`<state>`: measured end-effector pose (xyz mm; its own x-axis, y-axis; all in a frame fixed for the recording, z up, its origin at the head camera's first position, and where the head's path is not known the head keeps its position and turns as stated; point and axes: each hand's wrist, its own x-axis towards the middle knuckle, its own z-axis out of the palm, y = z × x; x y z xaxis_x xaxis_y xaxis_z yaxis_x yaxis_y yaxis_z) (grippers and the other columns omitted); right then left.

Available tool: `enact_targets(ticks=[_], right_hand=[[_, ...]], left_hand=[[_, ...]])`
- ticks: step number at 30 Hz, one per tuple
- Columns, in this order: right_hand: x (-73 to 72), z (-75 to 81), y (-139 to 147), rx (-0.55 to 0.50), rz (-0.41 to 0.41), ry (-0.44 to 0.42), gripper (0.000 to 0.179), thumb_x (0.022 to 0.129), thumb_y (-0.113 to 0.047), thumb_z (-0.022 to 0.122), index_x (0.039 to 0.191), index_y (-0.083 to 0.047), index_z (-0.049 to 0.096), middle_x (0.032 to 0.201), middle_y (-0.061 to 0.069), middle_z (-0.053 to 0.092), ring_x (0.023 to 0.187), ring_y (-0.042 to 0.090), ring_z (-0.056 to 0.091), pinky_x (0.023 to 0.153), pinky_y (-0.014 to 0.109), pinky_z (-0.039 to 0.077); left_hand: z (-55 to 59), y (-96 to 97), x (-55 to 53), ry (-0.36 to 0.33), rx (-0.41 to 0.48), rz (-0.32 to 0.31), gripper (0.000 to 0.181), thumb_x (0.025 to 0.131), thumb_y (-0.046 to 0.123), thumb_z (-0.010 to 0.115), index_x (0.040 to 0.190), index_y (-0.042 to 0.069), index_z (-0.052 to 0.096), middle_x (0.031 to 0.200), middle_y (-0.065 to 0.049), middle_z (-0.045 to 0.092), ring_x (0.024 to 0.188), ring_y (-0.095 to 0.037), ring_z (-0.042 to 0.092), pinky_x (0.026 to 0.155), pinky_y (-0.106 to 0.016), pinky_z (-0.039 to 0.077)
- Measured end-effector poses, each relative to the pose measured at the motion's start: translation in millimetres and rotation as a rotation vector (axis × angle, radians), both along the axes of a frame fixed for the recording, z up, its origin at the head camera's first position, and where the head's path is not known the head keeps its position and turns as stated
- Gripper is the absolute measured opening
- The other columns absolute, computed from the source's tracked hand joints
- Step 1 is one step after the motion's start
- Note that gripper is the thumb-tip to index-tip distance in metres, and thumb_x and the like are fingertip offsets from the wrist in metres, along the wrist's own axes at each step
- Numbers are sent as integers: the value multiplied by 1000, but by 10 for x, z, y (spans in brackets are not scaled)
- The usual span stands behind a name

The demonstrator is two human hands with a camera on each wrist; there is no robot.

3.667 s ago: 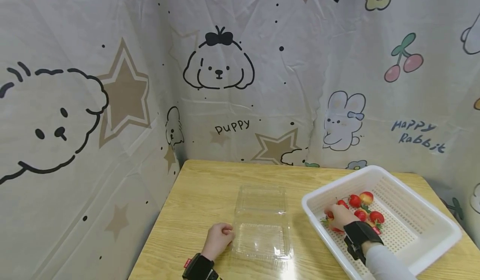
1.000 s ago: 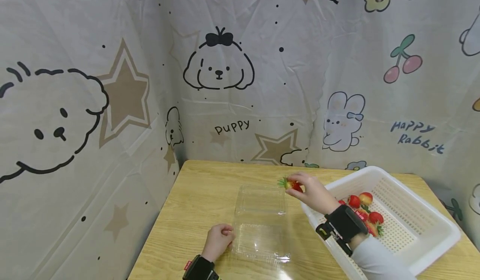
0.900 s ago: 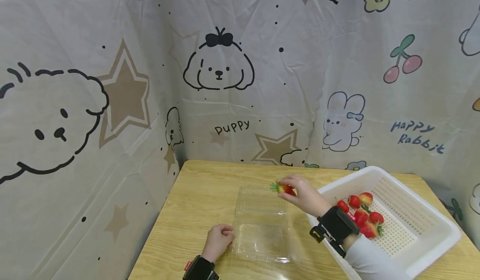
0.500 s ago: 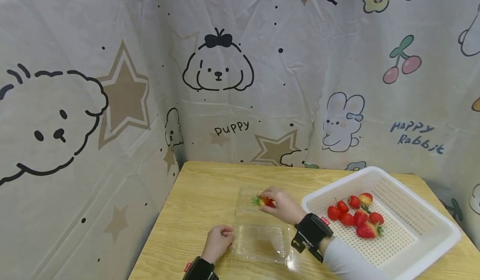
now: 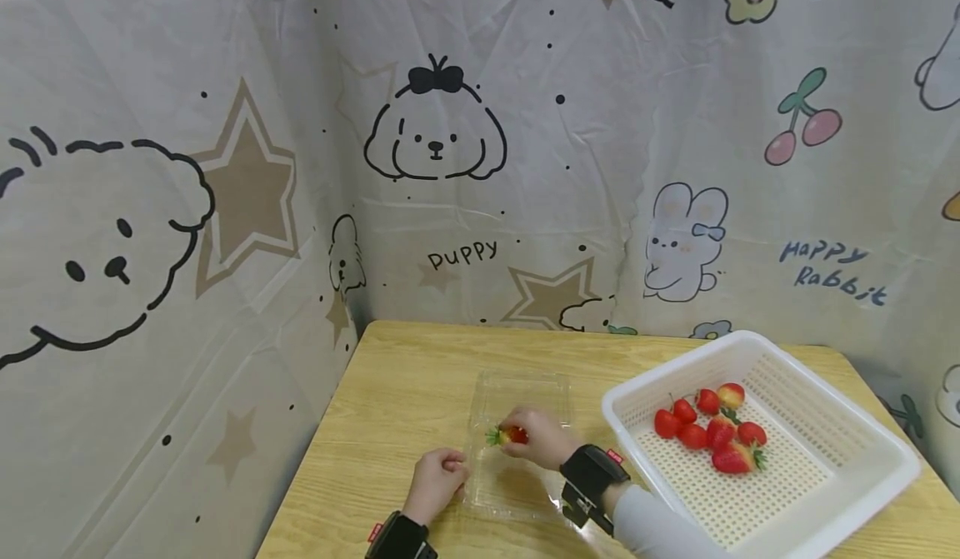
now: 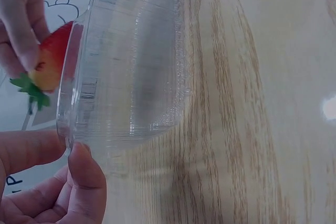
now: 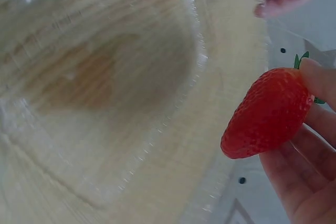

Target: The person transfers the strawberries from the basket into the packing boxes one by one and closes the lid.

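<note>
A clear plastic clamshell box [image 5: 517,392] lies open on the wooden table, its two halves one behind the other. Along its left side my left hand [image 5: 437,482] pinches the rim between thumb and forefinger, as the left wrist view shows on the box wall [image 6: 121,66]. Over the box, near its fold, my right hand [image 5: 542,438] holds a red strawberry [image 7: 268,114] by thumb and fingers. Its green leaves point left in the head view. In the right wrist view the strawberry is raised above the box, and no fruit is seen inside.
To the right stands a white perforated basket [image 5: 847,409]. Several red fruits lie in its left part, among them a strawberry [image 5: 731,459] with leaves and a few smooth, cherry-like ones [image 5: 666,424]. A patterned cloth [image 5: 465,209] hangs behind the table.
My right hand has brought the strawberry out of the basket, leftward and then nearer, to over the box. The left hand stays at the box's rim.
</note>
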<state>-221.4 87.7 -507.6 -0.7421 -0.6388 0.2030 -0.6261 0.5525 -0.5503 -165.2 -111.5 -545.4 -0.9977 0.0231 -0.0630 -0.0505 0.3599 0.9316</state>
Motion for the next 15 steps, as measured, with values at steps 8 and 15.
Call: enact_targets(ticks=[8,15], right_hand=[[-40,-175,-26,47,-25,-35,21,74,-7,72,93,1,67,87,5,63,77,12,55,67,23,47],[-73,-204,-56,81,-6,-39,15,73,-5,73,86,-1,67,77,2,60,69,8,48,60,20,41]], left_hand=[[3,11,-2,-1,19,0,19,75,-4,61,91,-14,60,66,-2,51,48,-7,51,45,-21,46],[-27,3,-18,5,25,-7,20,75,-5,62,91,-16,59,66,-2,50,47,-7,51,45,-20,47]])
